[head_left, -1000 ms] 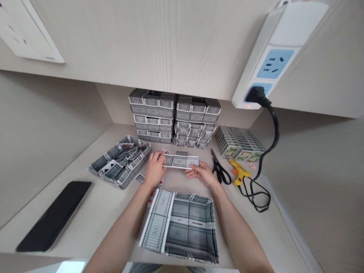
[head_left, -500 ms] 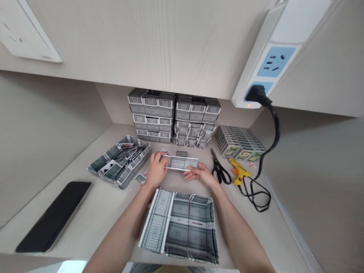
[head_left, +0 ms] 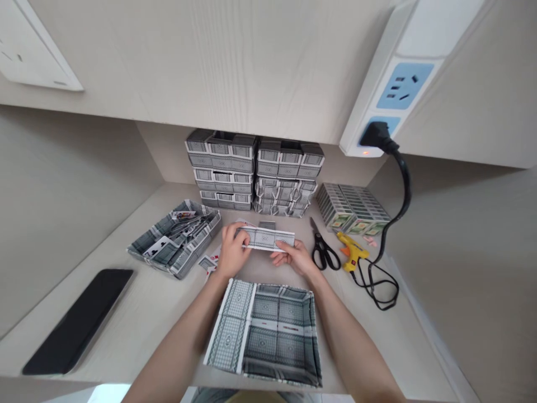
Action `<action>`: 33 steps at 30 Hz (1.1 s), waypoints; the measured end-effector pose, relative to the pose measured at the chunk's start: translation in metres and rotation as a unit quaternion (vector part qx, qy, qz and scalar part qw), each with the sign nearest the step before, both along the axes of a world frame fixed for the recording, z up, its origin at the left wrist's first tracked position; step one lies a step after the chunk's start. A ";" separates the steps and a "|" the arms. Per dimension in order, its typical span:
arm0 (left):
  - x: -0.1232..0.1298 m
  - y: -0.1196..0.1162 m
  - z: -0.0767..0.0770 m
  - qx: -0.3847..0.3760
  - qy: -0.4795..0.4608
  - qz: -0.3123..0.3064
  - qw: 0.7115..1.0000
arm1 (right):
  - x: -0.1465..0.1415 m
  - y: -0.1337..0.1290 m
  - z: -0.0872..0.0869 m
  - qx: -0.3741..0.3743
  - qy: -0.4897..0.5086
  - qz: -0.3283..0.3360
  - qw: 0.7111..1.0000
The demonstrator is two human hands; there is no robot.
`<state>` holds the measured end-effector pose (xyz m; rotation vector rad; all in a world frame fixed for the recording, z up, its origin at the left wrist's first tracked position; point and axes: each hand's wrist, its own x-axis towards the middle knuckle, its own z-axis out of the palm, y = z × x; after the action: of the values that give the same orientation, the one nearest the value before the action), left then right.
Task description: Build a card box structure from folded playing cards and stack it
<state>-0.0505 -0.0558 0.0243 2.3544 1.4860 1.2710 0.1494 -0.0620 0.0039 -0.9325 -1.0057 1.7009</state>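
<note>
A narrow strip of joined playing cards (head_left: 264,238), patterned grey and white, is held level between my hands above the desk. My left hand (head_left: 233,249) grips its left end, fingers curled over it. At the right end, my right hand (head_left: 295,255) pinches the strip, thumb on top and fingers below. Between my forearms sits an open box made of cards (head_left: 279,336), with a flat card panel (head_left: 230,324) along its left side. Loose playing cards (head_left: 208,262) lie partly hidden by my left hand, and a small grey card piece (head_left: 267,225) lies behind the strip.
A card tray (head_left: 176,268) full of loose cards stands left, near a black phone-like slab (head_left: 78,322). Stacked card boxes (head_left: 222,162) line the back. At right are card packs (head_left: 356,207), black scissors (head_left: 324,252), and a yellow glue gun (head_left: 352,250) with its cord plugged into a power strip (head_left: 398,89).
The strip has tipped slightly, its face turning more toward me and its left end rising a little. Both hands keep their hold. The whole view has shifted slightly.
</note>
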 end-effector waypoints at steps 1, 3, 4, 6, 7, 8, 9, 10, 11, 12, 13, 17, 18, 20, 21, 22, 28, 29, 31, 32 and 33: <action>0.000 0.000 0.000 -0.002 0.004 -0.003 1.000 | 0.000 0.000 0.000 0.000 -0.002 -0.001 1.000; -0.001 0.001 0.001 -0.008 0.011 -0.010 1.000 | 0.001 0.000 0.000 0.001 -0.004 0.002 1.000; -0.001 0.001 0.001 -0.011 0.011 -0.011 1.000 | 0.001 0.000 0.000 0.001 -0.006 0.003 1.000; -0.001 0.001 0.001 -0.014 0.010 -0.013 1.000 | 0.001 0.000 0.000 0.000 -0.008 0.005 1.000; -0.001 0.001 0.001 -0.014 0.009 -0.015 1.000 | 0.001 0.000 0.000 0.000 -0.010 0.005 1.000; -0.001 0.001 0.001 -0.015 0.010 -0.017 1.000 | 0.001 0.000 0.001 0.000 -0.011 0.006 1.000; 0.000 0.001 0.001 -0.016 0.011 -0.020 1.000 | 0.001 0.000 0.001 0.000 -0.011 0.005 1.000; 0.000 0.000 0.001 -0.017 0.011 -0.023 1.000 | 0.001 0.000 0.001 0.001 -0.011 0.004 1.000; 0.001 0.000 0.001 -0.018 0.007 -0.025 1.000 | 0.001 0.000 0.001 0.004 -0.009 0.000 1.000; 0.001 -0.001 0.001 -0.020 0.000 -0.025 0.999 | 0.001 0.000 0.000 0.008 -0.006 -0.006 1.000; 0.001 -0.001 0.002 -0.024 -0.014 -0.024 0.999 | 0.001 0.001 0.000 0.013 -0.002 -0.015 1.000; -0.001 0.004 0.002 -0.060 -0.131 -0.020 0.989 | 0.002 0.004 -0.002 0.030 0.006 -0.039 0.999; -0.002 0.006 0.001 -0.074 -0.179 -0.021 0.981 | 0.002 0.004 -0.003 0.031 0.001 -0.035 0.999; -0.005 0.012 0.001 -0.125 -0.282 -0.030 0.951 | 0.003 0.005 -0.003 0.029 -0.010 -0.023 0.999; -0.006 0.014 0.000 -0.171 -0.323 -0.041 0.930 | 0.003 0.005 -0.003 0.030 -0.014 -0.022 0.999; -0.007 0.016 0.001 -0.221 -0.352 -0.053 0.908 | 0.003 0.005 -0.003 0.032 -0.016 -0.024 0.999; -0.012 0.014 0.005 -0.405 -0.386 -0.136 0.818 | 0.006 0.004 -0.001 0.043 0.002 -0.077 0.996; -0.012 0.013 0.005 -0.422 -0.384 -0.148 0.808 | 0.006 0.004 -0.002 0.039 -0.002 -0.084 0.996; -0.011 0.010 0.006 -0.454 -0.374 -0.161 0.793 | 0.005 0.004 -0.003 0.034 -0.021 -0.098 0.994; -0.010 0.010 0.006 -0.465 -0.368 -0.164 0.789 | 0.005 0.004 -0.003 0.034 -0.032 -0.106 0.993; -0.009 0.009 0.007 -0.471 -0.361 -0.165 0.788 | 0.004 0.004 -0.003 0.033 -0.044 -0.113 0.992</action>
<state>-0.0594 -0.0468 0.0309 1.1806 0.9955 0.8424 0.1534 -0.0577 0.0006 -1.0432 -0.9687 1.4420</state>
